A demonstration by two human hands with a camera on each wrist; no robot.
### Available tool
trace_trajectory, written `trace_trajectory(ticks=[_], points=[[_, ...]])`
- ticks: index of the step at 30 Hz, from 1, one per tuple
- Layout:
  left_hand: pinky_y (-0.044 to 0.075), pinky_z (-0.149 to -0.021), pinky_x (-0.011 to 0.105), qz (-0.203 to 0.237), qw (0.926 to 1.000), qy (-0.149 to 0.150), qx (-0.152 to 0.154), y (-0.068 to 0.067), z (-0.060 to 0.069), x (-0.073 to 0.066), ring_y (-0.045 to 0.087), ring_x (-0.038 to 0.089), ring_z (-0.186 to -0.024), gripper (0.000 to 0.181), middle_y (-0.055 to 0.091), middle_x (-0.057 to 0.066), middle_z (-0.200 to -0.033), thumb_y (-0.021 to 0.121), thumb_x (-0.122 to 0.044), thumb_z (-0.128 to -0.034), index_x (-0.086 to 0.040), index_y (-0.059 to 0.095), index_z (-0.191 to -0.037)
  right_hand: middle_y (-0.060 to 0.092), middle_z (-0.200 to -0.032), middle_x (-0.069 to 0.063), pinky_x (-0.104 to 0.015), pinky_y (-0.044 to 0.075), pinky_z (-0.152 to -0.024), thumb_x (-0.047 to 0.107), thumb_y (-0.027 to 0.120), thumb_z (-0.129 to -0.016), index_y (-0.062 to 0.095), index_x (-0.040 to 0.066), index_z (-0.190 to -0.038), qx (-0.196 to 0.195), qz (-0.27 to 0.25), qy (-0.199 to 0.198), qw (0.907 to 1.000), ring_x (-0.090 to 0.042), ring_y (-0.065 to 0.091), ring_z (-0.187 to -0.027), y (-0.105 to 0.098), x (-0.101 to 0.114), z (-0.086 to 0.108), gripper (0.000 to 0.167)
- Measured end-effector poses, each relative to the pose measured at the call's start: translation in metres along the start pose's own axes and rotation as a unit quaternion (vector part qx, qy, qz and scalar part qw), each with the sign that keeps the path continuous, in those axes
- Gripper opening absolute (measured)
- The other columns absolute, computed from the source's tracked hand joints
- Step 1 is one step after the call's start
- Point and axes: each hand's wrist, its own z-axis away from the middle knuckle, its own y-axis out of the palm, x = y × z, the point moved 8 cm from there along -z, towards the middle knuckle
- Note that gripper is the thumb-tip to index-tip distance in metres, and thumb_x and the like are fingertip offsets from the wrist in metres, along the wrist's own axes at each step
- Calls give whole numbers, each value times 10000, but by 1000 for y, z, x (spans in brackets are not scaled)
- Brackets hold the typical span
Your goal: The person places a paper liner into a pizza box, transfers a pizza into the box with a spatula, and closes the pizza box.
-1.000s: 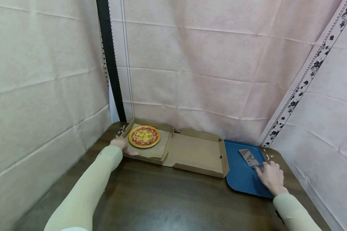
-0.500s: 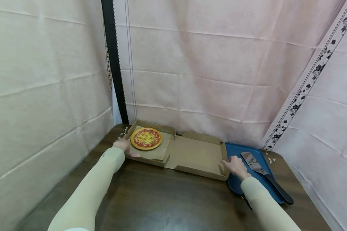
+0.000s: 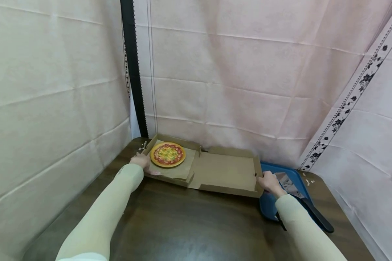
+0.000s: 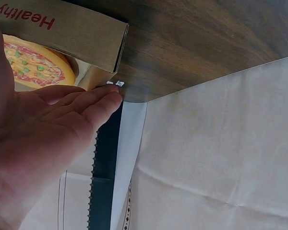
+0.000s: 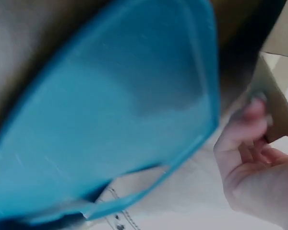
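An open cardboard pizza box lies at the back of the table, its base at left and its lid (image 3: 227,170) at right. On paper in the base sits a round pizza (image 3: 168,154) (image 4: 38,67). My left hand (image 3: 140,162) (image 4: 48,129) rests against the left side of the base (image 4: 81,36), its fingers nearly straight. With my right hand (image 3: 270,183) (image 5: 259,163) I pinch the lid's right edge (image 5: 273,103), which is slightly raised over the tray's left side.
Right of the box is a blue tray (image 3: 268,206) (image 5: 120,96) with a black-handled metal server (image 3: 317,214) across it, partly hidden by my right arm. Cloth curtains (image 3: 232,72) stand behind and at both sides of the brown table (image 3: 189,224). Small white scraps lie near the back corners.
My right hand has left the server on the tray, moved left to the lid's right edge and taken hold of it. That edge has lifted slightly. My left hand stays at the base.
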Motion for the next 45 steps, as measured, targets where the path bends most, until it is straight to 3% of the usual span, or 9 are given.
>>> trace_trajectory(ticks=[3,5,14,21,26,36,39,40,45], points=[[353,-1093,586,-22,10000,8,-38,-1,0,2,266,552,-1377,957,204,441,-1473,692,-573,-809,112,389,-1406,642,-952,-314,-306,487,-421,117,347,-980,489,-142,-1244,7,-130,-62,9999,-199,615,-546,-8,13,3,396],[370,-1085,575,25,10000,-8,-54,-1,1,3,286,556,-1363,952,201,450,-1468,726,-542,-794,116,397,-1399,615,-1038,-371,-334,527,-446,124,328,-998,435,-160,-1295,5,-200,-94,9998,-223,647,-572,-13,22,5,425],[345,-1076,624,4,9999,155,20,1,-10,5,254,561,-1379,1022,252,413,-1474,650,-709,-743,55,450,-1391,604,-977,-380,-367,563,-486,117,372,-993,477,-181,-1215,-398,-441,-481,9971,-220,646,-557,-49,67,4,387],[327,-1118,572,286,9995,-58,148,-1,-5,6,198,524,-1421,968,157,410,-1510,706,-558,-805,40,333,-1469,626,-966,-309,-346,585,-555,123,397,-982,506,-175,-1189,-382,-780,-333,9957,-187,651,-616,-70,108,1,379],[323,-1127,557,209,9996,-156,85,-2,0,3,210,515,-1421,1019,142,413,-1511,686,-609,-790,56,317,-1468,590,-918,-204,-320,585,-571,120,420,-980,516,-151,-1184,-352,-1009,-432,9933,-155,614,-610,-79,142,2,353],[318,-1113,592,322,9995,-2,8,-5,-3,0,211,535,-1410,826,180,397,-1512,712,-420,-855,51,374,-1444,599,-852,-150,-239,561,-532,72,423,-938,555,-168,-1127,-413,-1160,-599,9906,-103,590,-556,-90,188,-1,333],[316,-1111,601,301,9995,15,52,-3,-9,1,214,541,-1407,903,194,398,-1507,719,-521,-811,39,392,-1439,596,-880,-158,-247,571,-551,68,427,-935,555,-164,-1113,-410,-1323,-607,9885,-104,598,-565,-90,199,-2,320],[327,-1096,610,247,9997,76,-9,1,-20,4,229,545,-1399,949,214,399,-1499,707,-591,-784,25,402,-1438,599,-886,-164,-260,579,-567,65,430,-933,556,-163,-1108,-407,-1377,-602,9878,-105,601,-566,-90,203,-2,315],[326,-1092,620,345,9993,165,-52,5,-25,7,196,556,-1402,1088,177,423,-1495,748,-651,-691,43,382,-1445,616,-902,-172,-331,601,-681,40,430,-926,562,-153,-1123,-328,-1632,-592,9843,-110,618,-579,-85,221,-3,306]])
